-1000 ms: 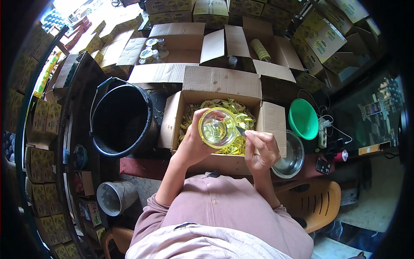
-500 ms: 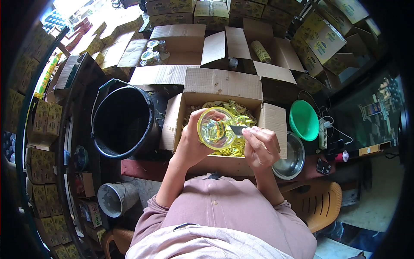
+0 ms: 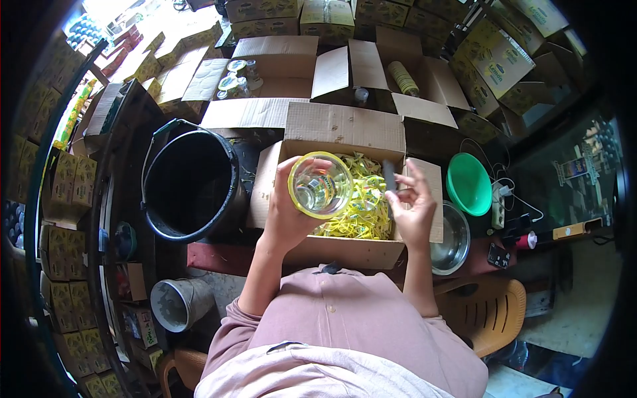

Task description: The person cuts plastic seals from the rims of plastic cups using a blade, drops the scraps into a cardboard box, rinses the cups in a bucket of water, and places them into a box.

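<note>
My left hand is wrapped round a clear plastic cup with a yellow rim, its round opening tilted up toward me. Printing shows through the cup's clear wall. To its right, my right hand pinches a small dark flat blade between thumb and fingers, slightly blurred and pointing up, apart from the cup. Both hands are above an open cardboard box. Inside it lies a heap of yellow plastic strips, partly hidden by the cup and my left hand.
A large black bucket stands left of the box. On the right are a green basin and a metal bowl. Behind, one open carton holds lidded cups and another a stack of cups. A grey bucket sits lower left.
The blade has moved away from the cup's rim, to the right and upward, with my right hand. My left hand has shifted the cup slightly left and up, uncovering more strips.
</note>
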Demonstrator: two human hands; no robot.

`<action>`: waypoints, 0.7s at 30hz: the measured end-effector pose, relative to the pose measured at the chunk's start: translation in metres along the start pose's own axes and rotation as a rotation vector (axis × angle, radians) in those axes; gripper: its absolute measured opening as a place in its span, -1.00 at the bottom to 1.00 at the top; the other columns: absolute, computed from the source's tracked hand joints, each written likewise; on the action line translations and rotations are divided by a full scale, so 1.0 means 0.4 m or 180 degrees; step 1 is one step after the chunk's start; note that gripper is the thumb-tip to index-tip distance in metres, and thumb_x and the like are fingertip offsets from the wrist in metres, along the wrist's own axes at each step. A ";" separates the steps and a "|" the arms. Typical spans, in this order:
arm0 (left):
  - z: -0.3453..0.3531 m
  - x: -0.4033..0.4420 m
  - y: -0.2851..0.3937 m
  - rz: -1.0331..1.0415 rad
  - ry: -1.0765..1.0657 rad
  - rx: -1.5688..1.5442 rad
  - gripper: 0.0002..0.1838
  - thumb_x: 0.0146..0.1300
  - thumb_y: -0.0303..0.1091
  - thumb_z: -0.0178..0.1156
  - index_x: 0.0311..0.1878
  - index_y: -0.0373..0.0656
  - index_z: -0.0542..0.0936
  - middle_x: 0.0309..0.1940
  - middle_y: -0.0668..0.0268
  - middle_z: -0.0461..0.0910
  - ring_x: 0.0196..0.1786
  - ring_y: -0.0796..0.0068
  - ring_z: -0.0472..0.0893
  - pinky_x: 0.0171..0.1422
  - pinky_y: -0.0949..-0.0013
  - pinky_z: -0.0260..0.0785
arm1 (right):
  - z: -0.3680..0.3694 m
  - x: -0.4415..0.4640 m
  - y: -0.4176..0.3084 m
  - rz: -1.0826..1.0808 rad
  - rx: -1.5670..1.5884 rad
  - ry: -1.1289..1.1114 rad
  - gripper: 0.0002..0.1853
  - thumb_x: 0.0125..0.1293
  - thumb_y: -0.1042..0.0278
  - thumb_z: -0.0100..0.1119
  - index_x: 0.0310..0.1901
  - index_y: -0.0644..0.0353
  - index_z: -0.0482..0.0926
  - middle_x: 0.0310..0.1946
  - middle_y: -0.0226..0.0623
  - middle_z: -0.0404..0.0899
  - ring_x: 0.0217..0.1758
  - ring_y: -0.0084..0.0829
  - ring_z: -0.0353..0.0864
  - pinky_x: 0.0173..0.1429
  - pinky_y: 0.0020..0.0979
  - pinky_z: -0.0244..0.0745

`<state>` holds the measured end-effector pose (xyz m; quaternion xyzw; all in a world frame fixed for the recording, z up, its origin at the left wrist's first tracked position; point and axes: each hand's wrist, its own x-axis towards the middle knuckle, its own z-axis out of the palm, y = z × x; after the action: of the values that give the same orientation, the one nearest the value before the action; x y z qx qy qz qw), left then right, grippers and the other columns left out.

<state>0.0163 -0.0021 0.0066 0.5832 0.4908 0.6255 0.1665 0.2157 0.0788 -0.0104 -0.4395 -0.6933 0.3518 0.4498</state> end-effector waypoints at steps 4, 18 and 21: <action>0.008 -0.001 -0.009 -0.0066 -0.0054 0.0045 -0.23 -0.26 -0.49 0.45 0.05 -0.17 0.22 -0.12 0.20 0.50 -0.08 0.40 0.52 0.05 0.35 0.36 | 0.006 -0.043 0.126 0.0167 -0.0384 -0.0523 -0.07 -0.15 0.73 0.19 0.33 0.14 0.01 0.04 0.13 0.41 -0.47 -0.43 0.62 -0.39 -0.51 0.54; 0.035 -0.055 -0.038 -0.0309 -0.0281 -0.0156 -0.20 -0.28 -0.54 0.43 0.08 -0.14 0.19 -0.10 0.17 0.51 -0.05 0.38 0.51 0.05 0.34 0.33 | -0.081 -0.213 0.317 0.0706 -0.0109 0.1032 -0.09 -0.16 0.75 0.31 0.28 0.23 0.07 0.07 -0.06 0.28 -0.40 -0.47 0.56 -0.41 -0.56 0.55; 0.036 -0.059 -0.031 -0.0356 -0.0315 -0.0243 -0.19 -0.29 -0.53 0.44 0.07 -0.13 0.19 -0.10 0.18 0.50 -0.04 0.38 0.51 0.06 0.33 0.34 | -0.065 -0.209 0.316 0.0670 -0.0203 0.1217 -0.12 -0.18 0.75 0.33 0.25 0.27 0.12 0.01 -0.11 0.30 -0.46 -0.51 0.52 -0.45 -0.58 0.52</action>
<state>0.0309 -0.0088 -0.0190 0.5784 0.4895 0.6039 0.2474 0.2943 0.0501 -0.1393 -0.5822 -0.5566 0.2849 0.5198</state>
